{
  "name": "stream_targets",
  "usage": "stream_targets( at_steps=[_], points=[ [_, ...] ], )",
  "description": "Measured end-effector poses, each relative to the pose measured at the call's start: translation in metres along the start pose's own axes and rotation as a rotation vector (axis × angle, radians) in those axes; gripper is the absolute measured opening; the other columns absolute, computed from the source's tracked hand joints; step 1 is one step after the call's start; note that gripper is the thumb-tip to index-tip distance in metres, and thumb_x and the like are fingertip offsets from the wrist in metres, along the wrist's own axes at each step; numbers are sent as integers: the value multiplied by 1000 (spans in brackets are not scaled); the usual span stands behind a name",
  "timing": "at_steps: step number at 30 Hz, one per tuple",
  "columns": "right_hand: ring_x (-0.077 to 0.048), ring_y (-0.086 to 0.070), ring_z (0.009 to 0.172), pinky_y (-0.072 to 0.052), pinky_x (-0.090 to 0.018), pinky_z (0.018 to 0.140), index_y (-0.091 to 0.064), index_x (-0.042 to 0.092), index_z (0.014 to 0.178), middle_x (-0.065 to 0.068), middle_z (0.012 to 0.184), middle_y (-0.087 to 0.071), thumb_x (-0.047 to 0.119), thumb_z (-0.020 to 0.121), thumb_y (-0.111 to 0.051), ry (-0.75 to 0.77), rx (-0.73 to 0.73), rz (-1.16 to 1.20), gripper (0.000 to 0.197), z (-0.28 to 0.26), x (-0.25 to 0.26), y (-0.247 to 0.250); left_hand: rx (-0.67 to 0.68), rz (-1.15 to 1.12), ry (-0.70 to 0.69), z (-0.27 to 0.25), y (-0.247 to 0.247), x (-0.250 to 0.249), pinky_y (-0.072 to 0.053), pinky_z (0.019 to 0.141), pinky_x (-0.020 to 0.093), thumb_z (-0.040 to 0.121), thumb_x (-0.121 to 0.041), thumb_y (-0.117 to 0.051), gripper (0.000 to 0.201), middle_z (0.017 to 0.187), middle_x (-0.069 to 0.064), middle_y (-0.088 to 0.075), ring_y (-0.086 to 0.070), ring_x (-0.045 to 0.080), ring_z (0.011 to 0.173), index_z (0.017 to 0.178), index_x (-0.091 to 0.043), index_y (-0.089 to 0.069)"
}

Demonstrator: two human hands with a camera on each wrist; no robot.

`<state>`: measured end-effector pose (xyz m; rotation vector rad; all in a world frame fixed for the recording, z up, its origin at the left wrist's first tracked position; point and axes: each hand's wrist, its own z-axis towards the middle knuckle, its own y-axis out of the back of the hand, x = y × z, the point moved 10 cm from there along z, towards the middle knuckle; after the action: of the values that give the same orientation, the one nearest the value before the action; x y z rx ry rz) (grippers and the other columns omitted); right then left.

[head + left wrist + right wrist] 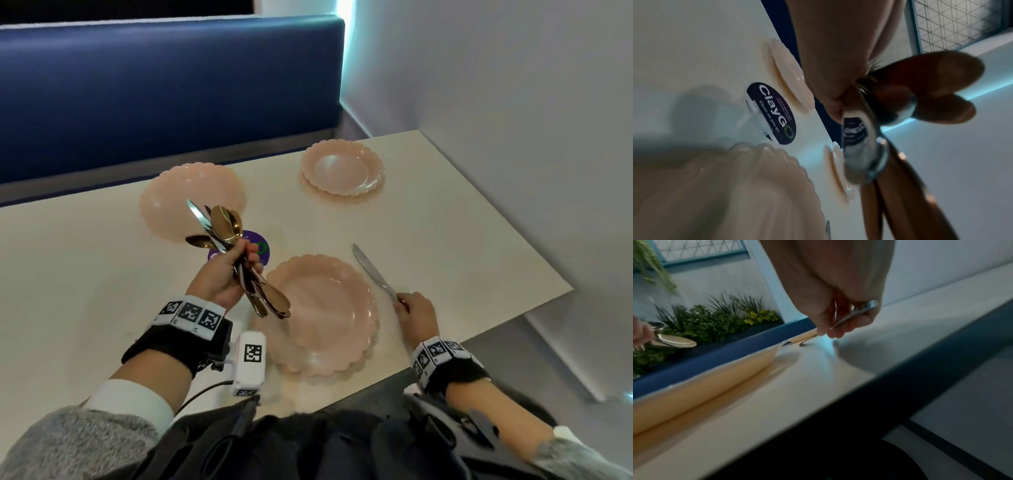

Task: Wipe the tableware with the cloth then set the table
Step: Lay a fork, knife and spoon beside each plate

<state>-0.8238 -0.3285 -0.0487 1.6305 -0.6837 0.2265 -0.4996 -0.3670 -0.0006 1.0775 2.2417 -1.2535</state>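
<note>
1. Right hand (416, 313): fingers and thumb pinch the handle end of a silver knife (373, 272), which lies just beside the right rim of the near plate (325, 318); its blade points away from the person. The right-wrist view shows the fingers (840, 331) curled round the handle, low over the table (462, 240).
2. Left hand (227, 277): clenched round a bundle of cutlery (236, 253), gold-toned spoons with at least one silver blade, held raised above the table between the near plate and the far-left plate (191, 202).
3. A third plate setting (342, 168), apparently a smaller plate on a larger one, stands well apart at the far right. No cloth is visible in any view.
4. Step in hand, as judged: laying the knife at the near setting. To do it well, set the handle down flat, keep the knife parallel to the plate's edge without touching the rim, and release gently so it does not slide.
5. Keep the left grip firm; a loose bundle may spill onto the plates.
</note>
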Motion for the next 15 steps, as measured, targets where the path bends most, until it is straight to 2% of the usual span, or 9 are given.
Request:
stream_targets(
  at_steps=[2,5,7,10,12,15],
  points=[
    [-34,-55,90,-34,-28,73,-67,-3,104,-21,96,-60,10,92,-50,-20,-26,9,24,-1,-6,-6,28,19,19,-2,-7,7,-48,45,13,100,-21,-37,50,49,-3,-56,-53,5,40,61,-8,-64],
    [-32,-51,92,-37,-29,77,-66,-1,106,-14,95,-49,10,92,-50,-18,-57,45,24,-2,-7,-7,60,52,18,-3,-16,14,-46,43,14,100,-20,-37,58,51,-2,-56,-52,4,41,52,-8,-69],
    [-33,-49,96,-35,-30,77,-64,0,108,-17,99,-54,10,93,-49,12,-46,-22,24,-3,-5,-8,66,63,23,-2,-17,18,-46,42,15,100,-20,-37,64,52,-2,-56,-52,4,41,46,-9,-70],
    [-29,-45,97,-32,-29,74,-64,1,108,-17,101,-56,11,94,-47,12,-67,-83,24,-5,-8,-5,76,65,31,-2,-20,24,-46,42,16,100,-19,-37,65,58,0,-55,-53,4,41,46,-9,-70],
    [-29,-46,96,-31,-28,73,-66,0,105,-17,100,-55,10,93,-47,1,-74,-74,25,-5,-10,-3,61,82,42,-2,-20,28,-47,42,16,100,-18,-37,58,58,1,-55,-53,5,41,53,-7,-70],
    [-30,-48,98,-34,-29,75,-65,-1,106,-17,101,-56,8,93,-46,-3,-65,-103,25,-4,-14,-2,57,134,85,-4,-25,38,-48,44,17,100,-20,-39,34,53,0,-61,-54,5,43,81,-1,-60]
  ],
)
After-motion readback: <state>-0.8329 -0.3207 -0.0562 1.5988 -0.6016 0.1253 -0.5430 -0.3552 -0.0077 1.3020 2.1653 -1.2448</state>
